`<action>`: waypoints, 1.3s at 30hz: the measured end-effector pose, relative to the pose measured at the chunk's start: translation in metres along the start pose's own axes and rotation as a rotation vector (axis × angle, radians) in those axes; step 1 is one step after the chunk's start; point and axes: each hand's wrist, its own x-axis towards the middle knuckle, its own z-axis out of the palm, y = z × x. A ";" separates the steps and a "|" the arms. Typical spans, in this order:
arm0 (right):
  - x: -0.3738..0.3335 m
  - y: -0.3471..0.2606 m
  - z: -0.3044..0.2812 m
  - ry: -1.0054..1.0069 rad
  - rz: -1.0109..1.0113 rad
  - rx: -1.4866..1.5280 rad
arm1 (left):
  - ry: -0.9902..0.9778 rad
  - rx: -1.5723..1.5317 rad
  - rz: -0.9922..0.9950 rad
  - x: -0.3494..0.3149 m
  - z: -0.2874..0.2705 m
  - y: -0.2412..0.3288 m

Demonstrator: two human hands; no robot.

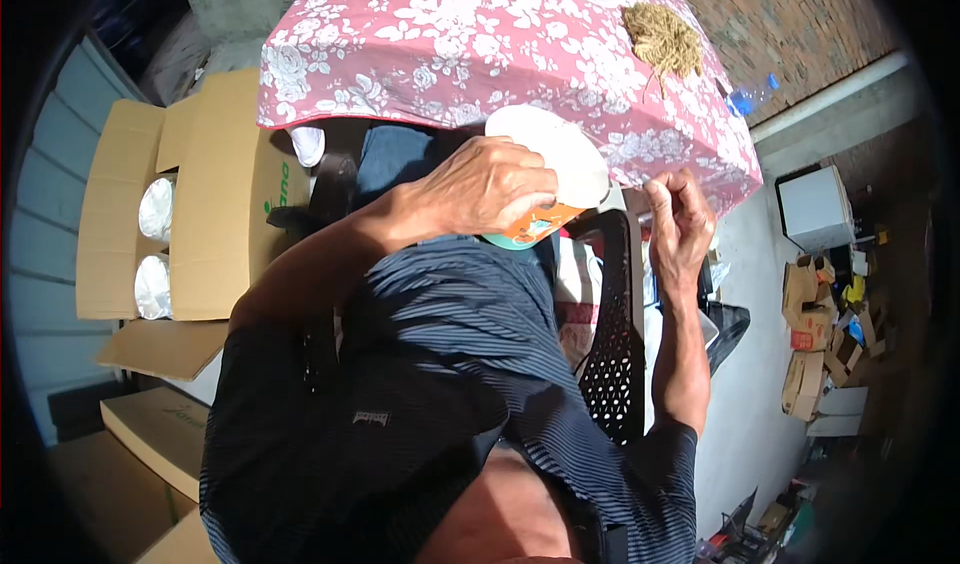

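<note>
Now, L grip clamped on 1 wht/orange bowl; R grip nr 1 tablecloth, can't tell if pinched.

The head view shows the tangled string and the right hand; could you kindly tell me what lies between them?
In the head view, only pink flowered tablecloth lies between the tangled string and the right hand.

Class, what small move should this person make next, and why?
Probably bring the right hand in to the white-and-orange container's right edge: the left hand holds it, while the right's curled fingers sit apart, beside it. Whether they pinch anything is unclear.
</note>
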 end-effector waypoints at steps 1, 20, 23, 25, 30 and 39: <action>-0.001 -0.004 0.004 0.030 0.038 0.017 | 0.020 0.042 0.045 0.001 -0.002 -0.003; 0.309 -0.077 0.069 -0.143 -0.305 0.177 | 0.859 -0.047 -0.581 0.067 -0.189 -0.111; 0.453 -0.063 0.066 0.002 0.024 0.114 | 0.755 0.015 -0.683 0.037 -0.165 -0.156; 0.543 -0.033 0.054 0.005 0.081 0.398 | 0.645 0.091 -0.730 0.032 -0.141 -0.178; 0.695 0.046 0.067 0.012 0.224 0.565 | 0.510 0.167 -0.733 0.018 -0.128 -0.199; 0.761 0.078 0.160 -0.134 0.264 -0.293 | 0.507 -0.037 -1.023 0.006 -0.125 -0.194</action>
